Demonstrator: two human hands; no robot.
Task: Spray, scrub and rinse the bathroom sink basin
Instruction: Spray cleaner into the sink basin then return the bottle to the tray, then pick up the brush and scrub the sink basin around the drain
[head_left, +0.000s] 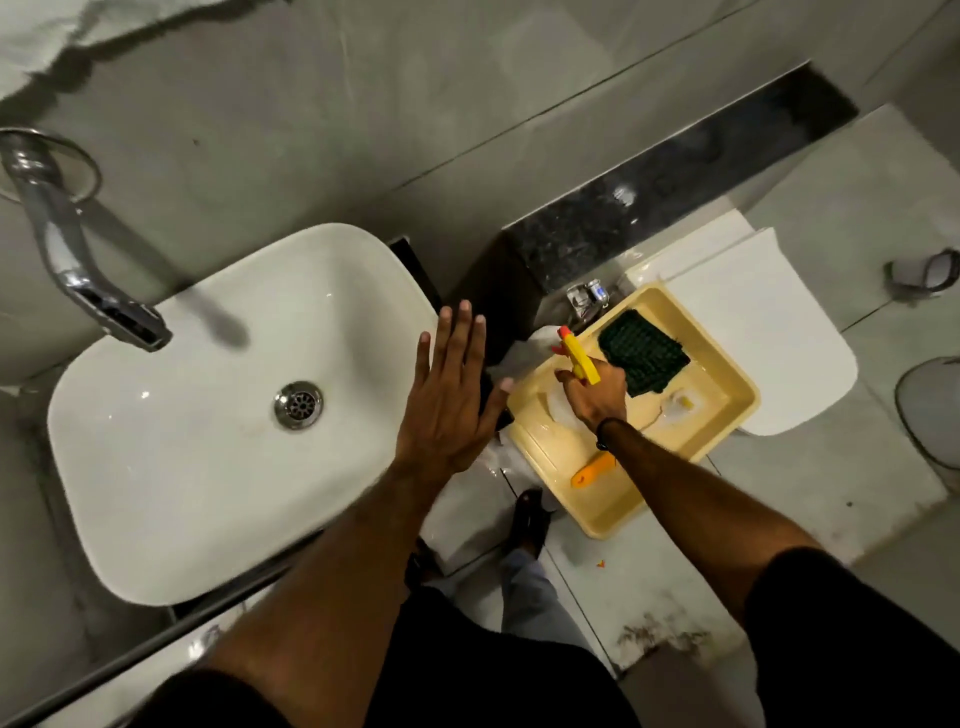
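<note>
A white sink basin (208, 467) with a chrome drain (298, 405) fills the left half of the head view, under a chrome tap (88, 270). My left hand (452, 395) hovers flat and open over the basin's right rim, holding nothing. To the right, a cream tray (727, 384) rests on the closed toilet lid. My right hand (597, 389) is inside the tray, fingers closed around a spray bottle with a yellow and red head (576, 353). A dark green scrub pad (644, 353) lies in the tray just beyond that hand.
An orange handle (592, 470) and a small pale object (683, 402) also lie in the tray. The white toilet lid (769, 332) sits below a dark granite ledge (675, 192). My foot (527, 519) stands on the tiled floor between sink and toilet.
</note>
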